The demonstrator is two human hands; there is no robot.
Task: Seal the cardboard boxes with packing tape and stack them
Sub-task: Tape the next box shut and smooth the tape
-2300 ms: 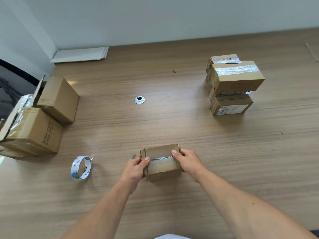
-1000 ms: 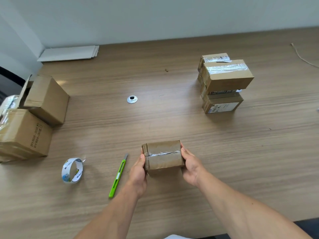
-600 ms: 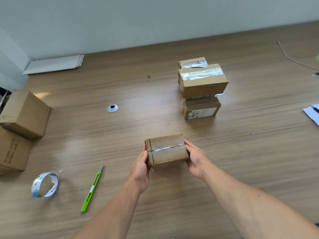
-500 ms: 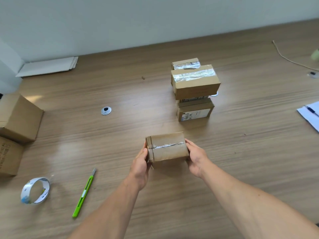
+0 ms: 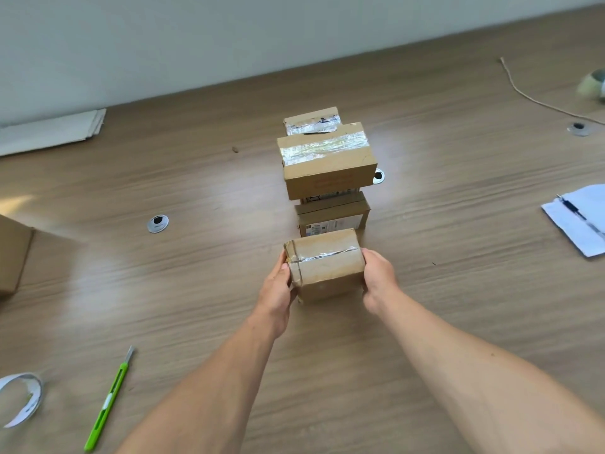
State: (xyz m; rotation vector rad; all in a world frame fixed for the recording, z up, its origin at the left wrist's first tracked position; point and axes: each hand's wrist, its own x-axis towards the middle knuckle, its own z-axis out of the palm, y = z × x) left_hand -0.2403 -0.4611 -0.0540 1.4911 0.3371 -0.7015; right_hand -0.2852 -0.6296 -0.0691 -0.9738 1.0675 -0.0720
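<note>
Holding, item one: small box [image 5: 325, 263], tape strip along its top seam, clamped end to end between my left hand [image 5: 276, 290] and right hand [image 5: 378, 280], just in front of the stack [image 5: 327, 158]. Done, by my reading: several boxes taped and piled, and this one sealed. Left: setting it on top. Carton [image 5: 13, 253] at left edge is cut off, its seal unseen. My fingers are hidden behind the box, and the tape roll [image 5: 21, 399] is half out of frame. Whether the box clears the table, I cannot tell.

Stack [image 5: 328, 173] close behind held box [image 5: 327, 268]; table [image 5: 465, 290] free either side
</note>
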